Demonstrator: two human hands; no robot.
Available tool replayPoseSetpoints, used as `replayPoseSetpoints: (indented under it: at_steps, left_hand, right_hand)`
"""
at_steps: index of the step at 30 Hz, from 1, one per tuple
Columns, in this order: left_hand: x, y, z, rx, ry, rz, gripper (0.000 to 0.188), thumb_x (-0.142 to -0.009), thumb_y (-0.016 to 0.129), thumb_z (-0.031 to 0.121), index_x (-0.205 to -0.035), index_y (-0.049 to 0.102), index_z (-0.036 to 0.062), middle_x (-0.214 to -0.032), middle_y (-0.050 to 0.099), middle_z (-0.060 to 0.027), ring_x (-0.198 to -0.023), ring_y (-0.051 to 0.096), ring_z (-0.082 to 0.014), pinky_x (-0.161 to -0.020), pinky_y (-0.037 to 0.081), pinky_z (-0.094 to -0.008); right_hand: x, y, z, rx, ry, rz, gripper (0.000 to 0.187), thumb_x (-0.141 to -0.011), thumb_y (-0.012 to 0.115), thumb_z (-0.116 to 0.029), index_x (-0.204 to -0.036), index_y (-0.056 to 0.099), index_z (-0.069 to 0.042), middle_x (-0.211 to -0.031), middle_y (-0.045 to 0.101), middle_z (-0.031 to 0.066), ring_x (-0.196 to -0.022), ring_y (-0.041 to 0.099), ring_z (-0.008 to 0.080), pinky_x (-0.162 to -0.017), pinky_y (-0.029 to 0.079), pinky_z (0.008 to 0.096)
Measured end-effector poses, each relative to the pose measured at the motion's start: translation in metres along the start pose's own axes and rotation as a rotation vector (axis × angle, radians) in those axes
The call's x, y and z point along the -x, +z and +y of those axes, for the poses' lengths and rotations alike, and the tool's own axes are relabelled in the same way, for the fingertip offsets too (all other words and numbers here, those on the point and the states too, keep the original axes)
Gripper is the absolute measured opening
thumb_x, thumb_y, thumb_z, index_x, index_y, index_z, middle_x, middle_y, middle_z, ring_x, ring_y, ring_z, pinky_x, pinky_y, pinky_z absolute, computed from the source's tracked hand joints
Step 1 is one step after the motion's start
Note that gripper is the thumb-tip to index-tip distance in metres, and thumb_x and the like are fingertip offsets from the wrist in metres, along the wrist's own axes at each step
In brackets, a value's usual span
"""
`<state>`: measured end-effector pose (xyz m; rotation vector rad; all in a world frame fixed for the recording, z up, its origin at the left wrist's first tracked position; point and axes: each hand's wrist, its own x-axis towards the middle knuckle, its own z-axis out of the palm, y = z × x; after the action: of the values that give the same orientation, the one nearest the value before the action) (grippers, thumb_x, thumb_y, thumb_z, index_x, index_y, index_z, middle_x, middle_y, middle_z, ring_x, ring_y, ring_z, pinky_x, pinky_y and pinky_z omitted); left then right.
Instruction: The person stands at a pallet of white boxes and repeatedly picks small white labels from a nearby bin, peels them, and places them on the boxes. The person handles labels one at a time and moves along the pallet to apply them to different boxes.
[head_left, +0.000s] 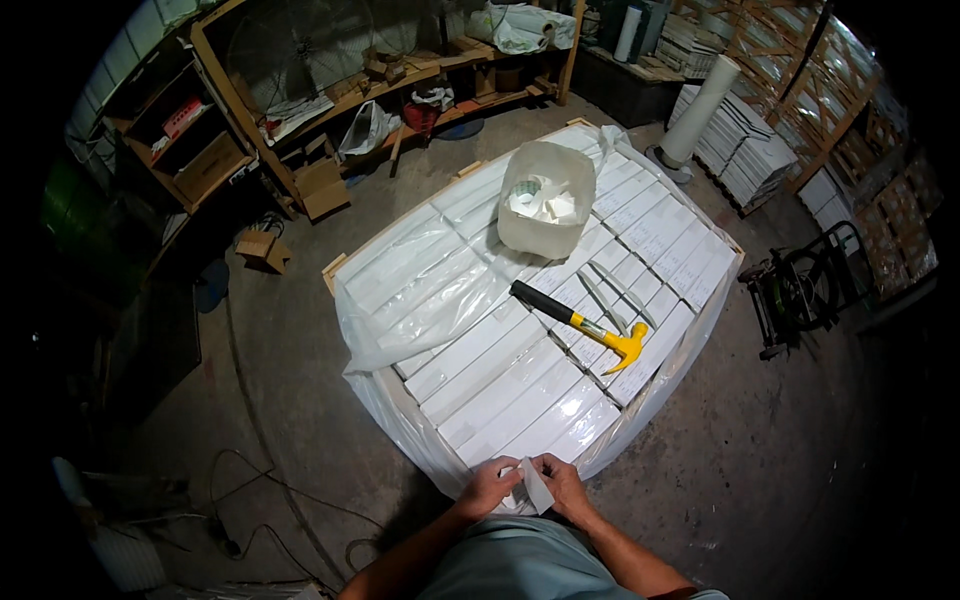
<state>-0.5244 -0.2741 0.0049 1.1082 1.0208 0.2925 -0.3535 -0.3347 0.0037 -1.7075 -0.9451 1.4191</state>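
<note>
Close to my body, at the near edge of a pallet load of white boxes point(505, 385), both hands pinch a small white piece of paper or film point(538, 490). My left hand point(488, 487) has its fingers closed at the left side of it, and my right hand point(563, 487) grips the other side. Farther out, a claw hammer point(580, 322) with a black grip and yellow head lies across the boxes. Beside it rests a slim grey two-armed tool point(612, 295). Beyond stands a cut-open translucent plastic jug point(545, 238) holding a tape roll and white scraps.
Clear plastic sheeting point(420, 310) covers the load's left part and hangs over its edges. A wheeled black cart point(805, 290) stands right, a tall white roll point(700, 115) at the back right. Wooden shelving point(400, 75) lines the back; a cable point(240, 455) crosses the floor.
</note>
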Motion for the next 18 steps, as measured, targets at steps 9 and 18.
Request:
replayPoseSetpoints:
  at_steps: [9, 18]
  left_hand:
    - [0.001, -0.006, -0.013, -0.132, -0.07, 0.224, 0.027, -0.09, 0.062, 0.024, -0.099, 0.065, -0.0012, -0.078, 0.063, -0.0098, -0.062, 0.058, -0.0153, -0.062, 0.048, -0.0316]
    - [0.03, -0.083, -0.073, 0.241, -0.122, 0.423, 0.015, -0.087, 0.06, 0.011, -0.1, 0.061, 0.0028, -0.089, 0.061, -0.0074, -0.064, 0.057, -0.0146, -0.057, 0.047, -0.0292]
  right_hand:
    - [-0.008, 0.007, 0.011, 0.077, -0.008, 0.296, 0.019, -0.091, 0.063, -0.018, -0.092, 0.064, 0.001, -0.076, 0.064, 0.0043, -0.071, 0.058, 0.0108, -0.065, 0.048, 0.0268]
    - [-0.028, -0.013, 0.023, 0.075, 0.015, 0.621, 0.022, -0.084, 0.067, -0.017, -0.093, 0.061, 0.003, -0.074, 0.065, 0.0083, -0.066, 0.06, 0.0169, -0.063, 0.05, 0.0317]
